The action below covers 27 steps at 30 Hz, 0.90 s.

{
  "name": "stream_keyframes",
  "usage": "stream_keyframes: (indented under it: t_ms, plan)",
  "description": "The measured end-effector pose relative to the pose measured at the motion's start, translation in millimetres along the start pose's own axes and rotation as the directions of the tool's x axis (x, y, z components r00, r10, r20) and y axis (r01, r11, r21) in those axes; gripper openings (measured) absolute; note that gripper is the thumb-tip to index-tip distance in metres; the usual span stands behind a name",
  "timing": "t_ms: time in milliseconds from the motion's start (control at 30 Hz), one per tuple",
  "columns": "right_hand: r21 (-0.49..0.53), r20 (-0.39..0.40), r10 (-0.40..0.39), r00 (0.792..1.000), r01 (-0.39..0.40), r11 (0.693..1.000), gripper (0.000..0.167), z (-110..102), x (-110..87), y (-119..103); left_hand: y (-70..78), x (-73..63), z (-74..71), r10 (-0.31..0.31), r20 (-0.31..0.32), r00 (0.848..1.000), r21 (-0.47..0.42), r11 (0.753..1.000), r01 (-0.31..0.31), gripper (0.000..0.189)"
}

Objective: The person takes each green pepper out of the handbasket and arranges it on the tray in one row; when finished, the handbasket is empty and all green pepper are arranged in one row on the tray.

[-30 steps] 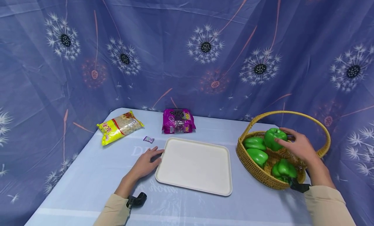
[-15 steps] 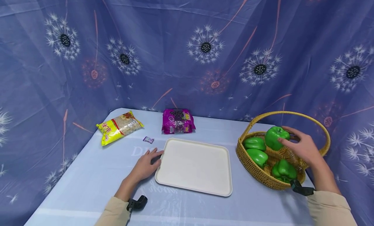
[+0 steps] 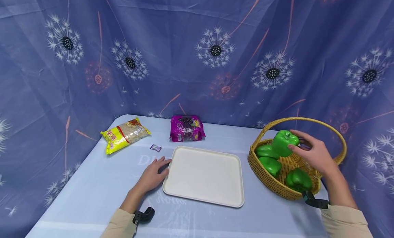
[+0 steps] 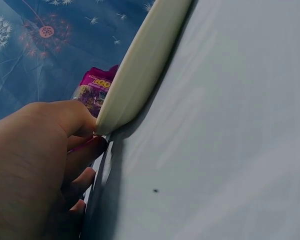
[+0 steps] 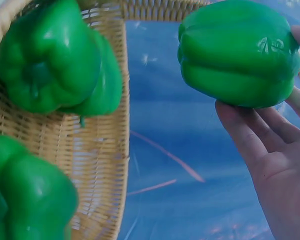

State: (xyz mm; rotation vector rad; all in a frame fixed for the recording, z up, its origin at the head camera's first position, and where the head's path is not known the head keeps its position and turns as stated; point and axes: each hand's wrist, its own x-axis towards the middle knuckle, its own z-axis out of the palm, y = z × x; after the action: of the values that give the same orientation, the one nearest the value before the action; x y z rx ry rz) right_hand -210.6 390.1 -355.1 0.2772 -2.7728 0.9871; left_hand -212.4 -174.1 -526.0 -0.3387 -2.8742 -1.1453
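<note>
My right hand point(image 3: 317, 156) grips a green bell pepper point(image 3: 282, 144) between thumb and fingers, just above the wicker basket point(image 3: 266, 181) on the right. In the right wrist view the held bell pepper point(image 5: 240, 55) is apart from the basket's other peppers. Several more green bell peppers point(image 3: 298, 180) lie inside the basket. On the table's left side my left hand point(image 3: 153, 175) touches the left rim of a white rectangular tray point(image 3: 204, 176), its fingers loosely extended. From the left wrist, the left hand point(image 4: 40, 150) meets the tray's edge point(image 4: 135, 85); some fingertips are hidden.
Behind the tray lies a purple snack packet point(image 3: 186, 128). A yellow packaged bag point(image 3: 124, 135) is at the back left, with a small purple wrapped candy point(image 3: 155, 148) near it. The basket's tall arched handle point(image 3: 303, 119) rises behind the right hand. A blue patterned curtain point(image 3: 172, 43) borders the table.
The right hand has raised the bell pepper slightly and shifted it a little left over the basket. My left hand stays at the tray's rim.
</note>
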Motion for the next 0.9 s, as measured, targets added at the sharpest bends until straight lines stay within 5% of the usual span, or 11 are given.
stream_keyframes:
  t_ms: [533,900]
  plan:
    - [0.176,0.066,-0.103,0.993,0.09,0.98,0.057,24,11.6,-48,-2.3,-0.1,0.6,0.013,-0.002,1.0,-0.002,1.0,-0.013,0.041]
    - [0.139,0.056,-0.137,0.989,0.128,0.982,0.059,54,27.0,-56,-0.8,0.1,0.3,0.01,-0.005,1.0,0.0,1.0,-0.01,0.041]
